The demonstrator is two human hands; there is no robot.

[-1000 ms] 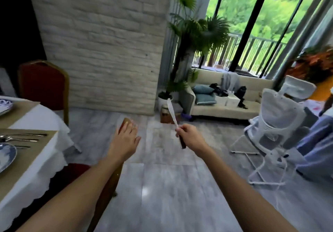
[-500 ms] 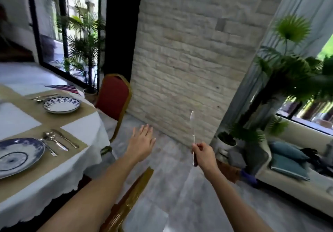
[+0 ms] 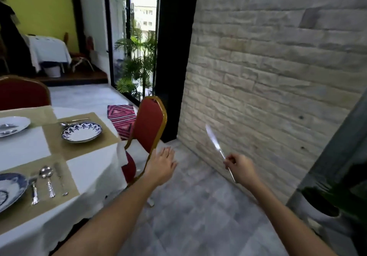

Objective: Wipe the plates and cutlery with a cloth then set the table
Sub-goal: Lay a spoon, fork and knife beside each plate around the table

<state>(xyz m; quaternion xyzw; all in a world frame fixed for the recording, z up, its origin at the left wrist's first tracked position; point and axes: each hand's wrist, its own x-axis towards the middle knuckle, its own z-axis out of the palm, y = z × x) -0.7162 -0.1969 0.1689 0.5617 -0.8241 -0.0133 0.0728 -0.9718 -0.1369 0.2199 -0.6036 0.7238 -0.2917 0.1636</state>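
My right hand (image 3: 239,167) grips a silver table knife (image 3: 213,141) by its handle, blade pointing up and left, over the floor near the stone wall. My left hand (image 3: 161,165) is open with fingers straight, held in the air in front of a red chair (image 3: 148,130). On the white-clothed table (image 3: 89,168) at the left lie tan placemats with blue-patterned plates (image 3: 81,132). A nearer plate (image 3: 10,188) has a spoon (image 3: 47,178) and other cutlery beside it. A pink patterned cloth (image 3: 122,119) lies at the table's far edge.
Another red chair (image 3: 23,92) stands at the table's far left. A stone wall (image 3: 268,67) runs along the right, a potted plant (image 3: 337,196) at the lower right. Grey tiled floor (image 3: 198,216) lies ahead. A second covered table (image 3: 49,51) stands in the back.
The view has swung left, bringing the set table and more plates into sight. Both hands stay raised; the knife stays in my right hand, its blade now tilted left.
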